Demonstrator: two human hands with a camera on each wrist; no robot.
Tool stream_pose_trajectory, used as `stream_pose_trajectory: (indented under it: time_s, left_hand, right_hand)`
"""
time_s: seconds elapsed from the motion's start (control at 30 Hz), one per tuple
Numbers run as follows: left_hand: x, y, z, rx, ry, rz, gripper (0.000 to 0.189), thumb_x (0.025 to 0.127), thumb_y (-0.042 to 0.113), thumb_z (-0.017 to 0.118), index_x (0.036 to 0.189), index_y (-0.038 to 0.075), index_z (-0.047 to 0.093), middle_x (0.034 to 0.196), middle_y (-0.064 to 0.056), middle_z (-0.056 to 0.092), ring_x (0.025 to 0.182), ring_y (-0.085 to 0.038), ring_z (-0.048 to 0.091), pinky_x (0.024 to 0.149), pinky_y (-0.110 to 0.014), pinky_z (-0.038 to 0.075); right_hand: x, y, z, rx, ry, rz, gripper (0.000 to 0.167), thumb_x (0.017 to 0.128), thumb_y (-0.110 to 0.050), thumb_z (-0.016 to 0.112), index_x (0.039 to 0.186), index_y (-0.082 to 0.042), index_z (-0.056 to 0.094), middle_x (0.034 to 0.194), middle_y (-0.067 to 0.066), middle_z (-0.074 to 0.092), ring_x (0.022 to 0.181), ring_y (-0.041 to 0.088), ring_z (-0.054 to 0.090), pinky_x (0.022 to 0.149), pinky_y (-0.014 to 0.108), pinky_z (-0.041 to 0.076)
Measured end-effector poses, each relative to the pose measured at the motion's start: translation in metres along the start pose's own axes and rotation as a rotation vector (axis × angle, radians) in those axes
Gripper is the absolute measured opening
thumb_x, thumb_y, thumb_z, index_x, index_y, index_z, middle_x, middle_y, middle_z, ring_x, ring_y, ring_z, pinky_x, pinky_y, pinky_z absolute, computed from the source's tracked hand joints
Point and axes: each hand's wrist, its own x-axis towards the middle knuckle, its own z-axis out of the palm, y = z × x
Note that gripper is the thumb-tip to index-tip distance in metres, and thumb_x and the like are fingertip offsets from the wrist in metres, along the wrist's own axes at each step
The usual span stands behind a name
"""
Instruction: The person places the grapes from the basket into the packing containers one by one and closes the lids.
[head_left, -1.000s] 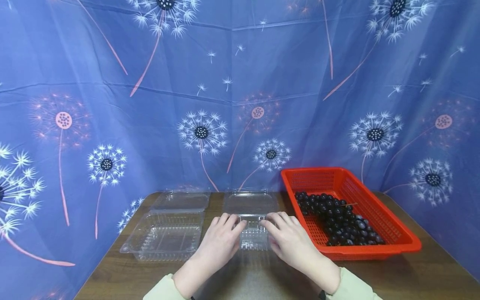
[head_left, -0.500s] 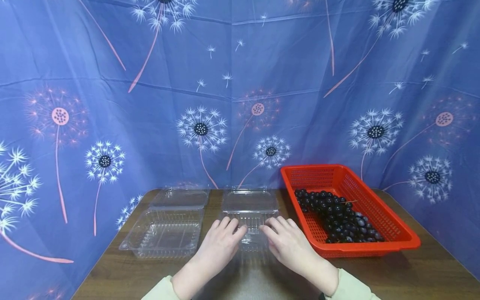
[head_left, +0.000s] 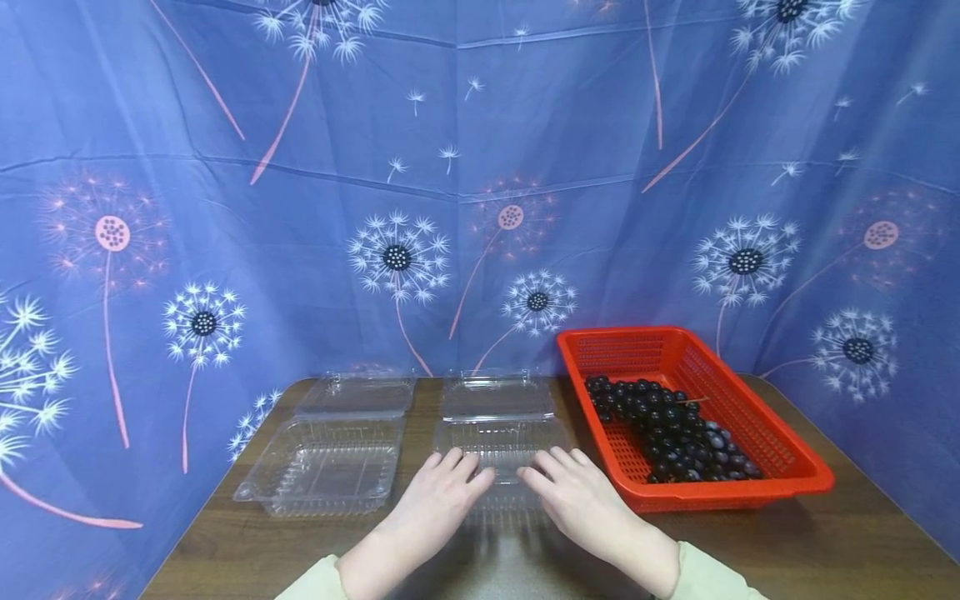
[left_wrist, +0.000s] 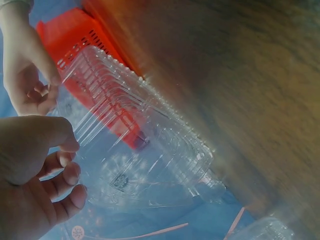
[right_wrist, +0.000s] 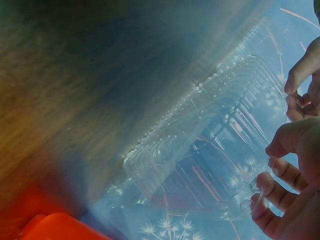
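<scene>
A clear plastic clamshell box [head_left: 491, 437] lies unfolded on the table, lid flap toward the back, in the middle of the head view. Over its near part are my left hand [head_left: 442, 496] and right hand [head_left: 573, 500], one at each side. The left wrist view shows my left thumb and bent fingers [left_wrist: 72, 172] parted beside the box's rim. In the right wrist view, the right hand's fingers [right_wrist: 267, 182] are likewise loosely bent by the rim, with a gap below the thumb. Whether fingertips touch the plastic is hard to tell.
A second clear clamshell box [head_left: 326, 458], also unfolded, lies to the left. On the right stands a red plastic basket [head_left: 795, 450] holding black grapes [head_left: 667, 429]. A blue dandelion-print curtain [head_left: 465, 167] hangs behind the wooden table [head_left: 247, 550].
Both hands have drawn back toward me from the fold between the middle box and its lid. The boxes, basket and grapes stay put; the view shifts slightly.
</scene>
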Motion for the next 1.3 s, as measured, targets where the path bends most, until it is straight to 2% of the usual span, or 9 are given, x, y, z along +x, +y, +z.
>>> stream_pose_trajectory:
  time_s: [0.2,0.37,0.67,1.0,1.13,1.3]
  left_hand:
    - [-0.004,0.002,0.001,0.006,-0.022,0.050,0.041,0.071,0.019,0.076,0.106,0.022,0.056,0.100,0.005,0.059,0.088,-0.012,0.055,0.060,-0.021,0.040]
    - [-0.007,0.003,0.002,-0.008,-0.041,0.066,0.040,0.071,0.021,0.077,0.105,0.022,0.056,0.097,0.007,0.058,0.087,-0.011,0.054,0.061,-0.020,0.042]
    - [-0.012,0.004,0.001,-0.025,-0.047,0.095,0.036,0.072,0.020,0.075,0.102,0.021,0.056,0.097,0.005,0.059,0.082,-0.011,0.053,0.061,-0.020,0.042]
    - [-0.020,0.007,-0.001,-0.025,-0.034,0.133,0.035,0.070,0.022,0.076,0.098,0.021,0.054,0.094,0.007,0.057,0.080,-0.010,0.052,0.057,-0.018,0.036]
    - [-0.021,0.009,-0.003,-0.033,-0.027,0.143,0.035,0.070,0.022,0.075,0.098,0.021,0.055,0.094,0.007,0.056,0.079,-0.009,0.051,0.058,-0.019,0.037]
    - [-0.023,0.011,-0.006,-0.063,-0.052,0.154,0.037,0.071,0.021,0.076,0.100,0.021,0.055,0.096,0.007,0.057,0.081,-0.009,0.050,0.060,-0.018,0.039]
  right_hand:
    - [-0.003,-0.002,0.000,-0.003,-0.003,-0.017,0.034,0.066,-0.007,0.064,0.098,-0.019,0.061,0.088,-0.002,0.055,0.080,0.021,0.056,0.061,0.033,0.041]
    - [-0.007,-0.004,0.001,-0.013,-0.020,-0.036,0.031,0.068,-0.010,0.063,0.097,-0.020,0.061,0.087,-0.003,0.055,0.082,0.021,0.058,0.061,0.033,0.040]
    - [-0.012,-0.006,0.002,-0.004,-0.022,-0.073,0.032,0.066,-0.012,0.066,0.096,-0.021,0.059,0.085,-0.005,0.052,0.076,0.016,0.053,0.058,0.029,0.036]
    - [-0.016,-0.009,-0.002,0.032,-0.055,-0.106,0.041,0.059,-0.010,0.073,0.096,-0.022,0.060,0.085,-0.007,0.053,0.076,0.014,0.053,0.056,0.027,0.039]
    - [-0.017,-0.011,-0.003,0.037,-0.051,-0.119,0.041,0.059,-0.010,0.072,0.096,-0.022,0.060,0.084,-0.008,0.052,0.074,0.013,0.053,0.055,0.026,0.038]
    - [-0.019,-0.012,-0.004,0.041,-0.028,-0.143,0.042,0.056,-0.008,0.071,0.095,-0.021,0.060,0.082,-0.007,0.051,0.072,0.015,0.053,0.055,0.026,0.037]
